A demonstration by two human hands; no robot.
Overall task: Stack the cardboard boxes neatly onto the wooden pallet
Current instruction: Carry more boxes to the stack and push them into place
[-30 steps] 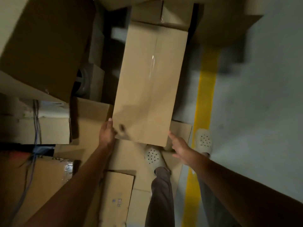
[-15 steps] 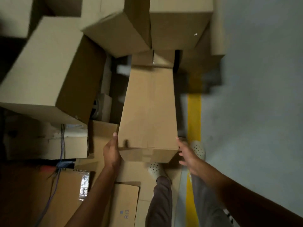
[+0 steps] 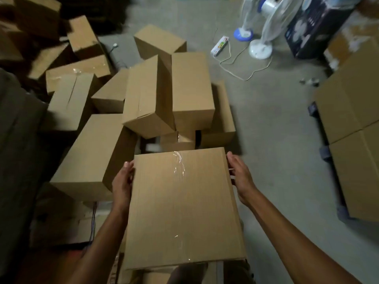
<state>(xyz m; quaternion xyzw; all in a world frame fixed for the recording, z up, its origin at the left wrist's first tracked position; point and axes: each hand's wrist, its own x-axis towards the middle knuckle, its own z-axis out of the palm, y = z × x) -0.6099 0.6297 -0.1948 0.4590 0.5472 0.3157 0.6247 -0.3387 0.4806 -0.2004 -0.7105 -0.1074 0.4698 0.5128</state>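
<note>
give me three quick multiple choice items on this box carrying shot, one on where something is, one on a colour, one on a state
1. Where does the white power strip lie?
A. on the floor near the fan bases
B. on top of the held box
C. under the person's foot

2. What colour is the round base of the fan farther back?
A. red
B. blue
C. green

3. How is the held box gripped?
A. one hand underneath
B. both hands on top
C. one hand pressed on each side

Answers:
1. A, it lies on the concrete with its cord trailing off.
2. B, the base is blue, beside a white one.
3. C, the left hand and the right hand clamp opposite sides.
</note>
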